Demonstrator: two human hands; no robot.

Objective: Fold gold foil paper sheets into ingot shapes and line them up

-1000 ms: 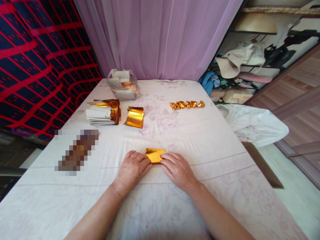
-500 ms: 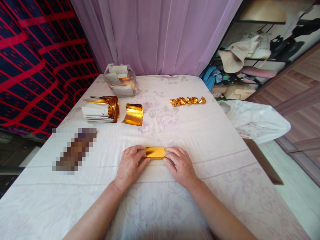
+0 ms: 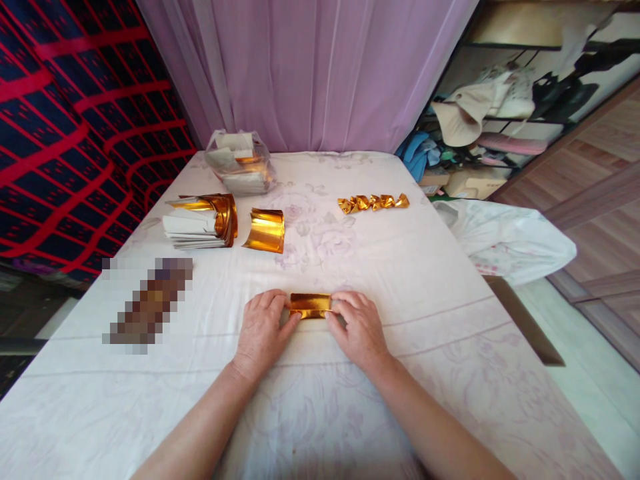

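Observation:
A small sheet of gold foil paper (image 3: 310, 304) lies across the near middle of the table, its near edge turned up into a narrow fold. My left hand (image 3: 264, 327) pinches its left end between thumb and fingers. At the right end, my right hand (image 3: 359, 328) grips it the same way. Beyond my hands stand a few curved gold foil sheets (image 3: 267, 231) and, to their left, a thick stack of folded gold and white paper (image 3: 200, 223). Several folded gold foil pieces (image 3: 373, 203) sit in a row farther back on the right.
A clear plastic bag (image 3: 240, 163) of more paper rests at the table's back left. A pixelated item (image 3: 150, 303) lies on the left of the flowered tablecloth (image 3: 400, 267). Right of the table are a white plastic bag (image 3: 515, 240) and shelves with a cap (image 3: 457, 120).
The gold sheet's top face has turned from bright to darker, and a fold line now shows along its near side. Both hands stay at its ends.

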